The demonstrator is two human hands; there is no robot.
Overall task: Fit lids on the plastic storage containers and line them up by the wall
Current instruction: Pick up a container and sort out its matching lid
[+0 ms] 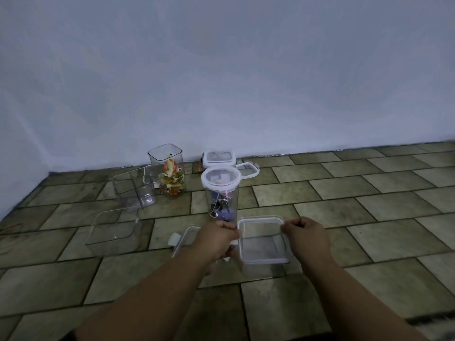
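A clear square container (264, 264) stands on the tiled floor in front of me with a white-rimmed lid (263, 239) lying on its top. My left hand (218, 239) grips the lid's left edge and my right hand (305, 236) grips its right edge, fingers curled. Just behind stands a tall round jar (220, 193) with its lid on and clips inside. A lidded square container (218, 158) sits by the wall. A tall open container (170, 172) holds coloured wrappers.
Two lidless clear containers stand at the left, one (134, 188) further back and one (114, 232) nearer. A loose lid (183, 238) lies under my left hand and another loose lid (248, 169) lies near the wall. The wall (221, 82) meets the floor behind them.
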